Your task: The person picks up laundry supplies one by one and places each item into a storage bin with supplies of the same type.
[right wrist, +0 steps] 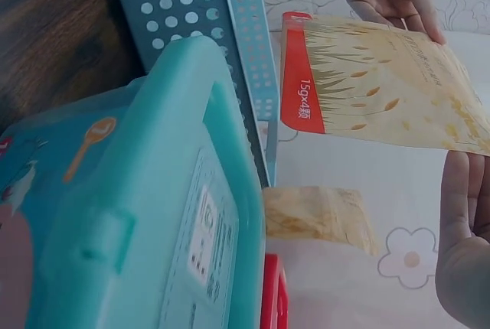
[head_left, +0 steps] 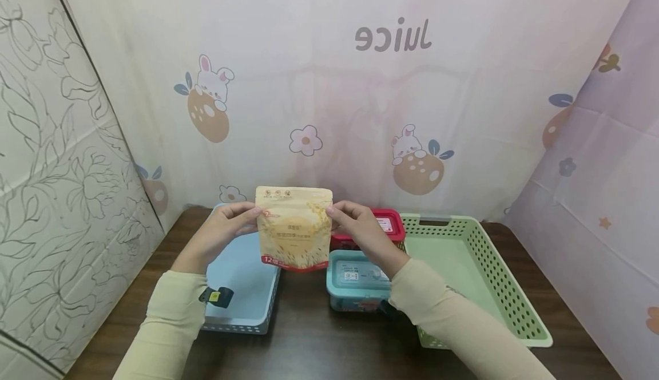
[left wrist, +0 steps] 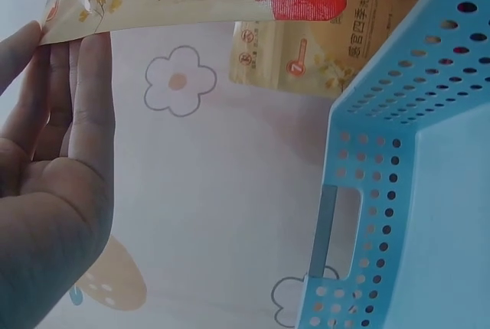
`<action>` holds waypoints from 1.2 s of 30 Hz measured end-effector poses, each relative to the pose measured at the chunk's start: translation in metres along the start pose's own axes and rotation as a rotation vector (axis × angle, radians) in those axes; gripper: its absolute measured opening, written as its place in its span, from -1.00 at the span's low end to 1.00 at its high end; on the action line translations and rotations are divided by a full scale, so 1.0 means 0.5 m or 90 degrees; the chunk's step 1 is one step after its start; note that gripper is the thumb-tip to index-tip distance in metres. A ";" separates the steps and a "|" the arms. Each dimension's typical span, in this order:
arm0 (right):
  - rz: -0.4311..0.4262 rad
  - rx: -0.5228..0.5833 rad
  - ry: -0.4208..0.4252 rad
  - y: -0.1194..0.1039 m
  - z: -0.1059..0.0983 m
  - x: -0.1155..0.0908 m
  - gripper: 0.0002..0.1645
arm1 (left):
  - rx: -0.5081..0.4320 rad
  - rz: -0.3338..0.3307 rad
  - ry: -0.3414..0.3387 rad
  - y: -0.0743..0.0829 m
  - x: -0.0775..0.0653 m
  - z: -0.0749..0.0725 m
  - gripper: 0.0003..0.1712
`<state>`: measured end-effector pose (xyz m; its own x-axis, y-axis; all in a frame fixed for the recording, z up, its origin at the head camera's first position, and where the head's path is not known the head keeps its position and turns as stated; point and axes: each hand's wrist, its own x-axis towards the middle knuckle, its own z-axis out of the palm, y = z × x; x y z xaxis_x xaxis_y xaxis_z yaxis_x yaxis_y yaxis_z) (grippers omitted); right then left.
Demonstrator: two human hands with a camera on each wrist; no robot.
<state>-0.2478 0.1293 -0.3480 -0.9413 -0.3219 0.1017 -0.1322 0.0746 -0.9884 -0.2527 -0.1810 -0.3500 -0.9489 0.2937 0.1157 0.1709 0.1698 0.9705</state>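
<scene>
A pale yellow pouch [head_left: 294, 231] with a red band along its bottom edge is held up, front facing me, above the tabletop between the blue and green baskets. My left hand [head_left: 221, 232] pinches its upper left side between thumb and fingers. On the opposite side my right hand [head_left: 362, 230] pinches the upper right edge. Both wrist views show the pouch stretched flat between the hands. Behind it, a second yellow pouch [left wrist: 295, 65] stands near the back curtain; the held pouch hides it in the head view.
A blue perforated basket [head_left: 239, 282] sits at left, a black strap [head_left: 218, 296] overlapping it. To the right are a teal lidded box [head_left: 357, 280], a red lidded box [head_left: 388, 222] behind it, and a green perforated basket [head_left: 494, 277]. A printed curtain [head_left: 309, 82] hangs at the back.
</scene>
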 end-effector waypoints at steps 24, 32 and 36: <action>-0.018 0.046 -0.015 -0.002 0.097 0.060 -0.52 | 0.047 -0.035 0.114 -0.001 -0.050 -0.071 -0.28; -0.009 0.076 0.000 0.002 0.128 0.078 -0.54 | 0.019 -0.020 0.145 -0.008 -0.059 -0.086 -0.35; -0.012 0.081 0.003 0.004 0.141 0.086 -0.57 | 0.013 -0.011 0.156 -0.016 -0.062 -0.096 -0.46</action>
<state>-0.2666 0.0492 -0.3536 -0.9404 -0.3183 0.1200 -0.1090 -0.0523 -0.9927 -0.2376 -0.2363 -0.3510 -0.9874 0.0539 0.1489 0.1566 0.1924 0.9688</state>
